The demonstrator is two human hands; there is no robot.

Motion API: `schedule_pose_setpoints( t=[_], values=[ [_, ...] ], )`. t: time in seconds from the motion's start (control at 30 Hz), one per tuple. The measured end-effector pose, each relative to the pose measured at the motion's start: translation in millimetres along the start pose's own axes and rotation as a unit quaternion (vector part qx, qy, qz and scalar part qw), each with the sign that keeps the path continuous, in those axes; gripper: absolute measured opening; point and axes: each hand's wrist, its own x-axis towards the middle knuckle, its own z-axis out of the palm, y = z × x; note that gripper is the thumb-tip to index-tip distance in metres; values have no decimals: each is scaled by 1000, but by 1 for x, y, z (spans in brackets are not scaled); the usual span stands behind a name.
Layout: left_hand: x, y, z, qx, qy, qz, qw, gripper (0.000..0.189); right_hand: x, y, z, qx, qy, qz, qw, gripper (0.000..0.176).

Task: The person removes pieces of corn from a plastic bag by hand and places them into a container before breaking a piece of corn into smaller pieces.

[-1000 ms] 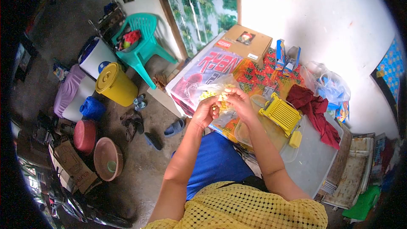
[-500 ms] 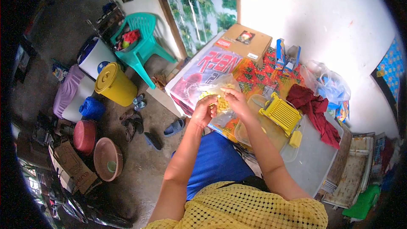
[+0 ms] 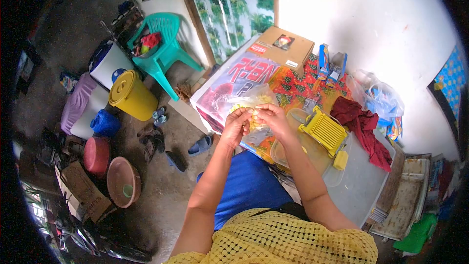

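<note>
A clear plastic bag point(image 3: 266, 95) of small yellow pieces lies on the near part of the covered table, just beyond and under my hands. My left hand point(image 3: 237, 123) and my right hand point(image 3: 271, 119) meet over it, both closed in a pinch with the fingertips touching. Something tiny and pale may be between the fingertips, but I cannot make it out. Right of my right hand, a yellow ridged slicer point(image 3: 323, 131) rests on a clear plastic container point(image 3: 337, 178). Beside the slicer is a small yellow block point(image 3: 340, 160).
A cardboard box point(image 3: 273, 44) stands at the table's far end. A dark red cloth point(image 3: 359, 127) and a plastic bag with blue contents point(image 3: 378, 98) lie at the right. Leftward on the floor are a green chair point(image 3: 163, 58), a yellow bucket point(image 3: 137, 97), basins and slippers.
My right hand has come down and left to meet my left hand, so their fingertips now touch. The bag, slicer and other things stay in place.
</note>
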Motion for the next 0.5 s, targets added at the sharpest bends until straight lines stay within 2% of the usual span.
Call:
schedule_pose_setpoints(
  t=[0.5],
  values=[
    [-2, -2, -3, -30, 9, -11, 999, 13, -4, -11, 4, 49, 12, 36, 998, 22]
  ],
)
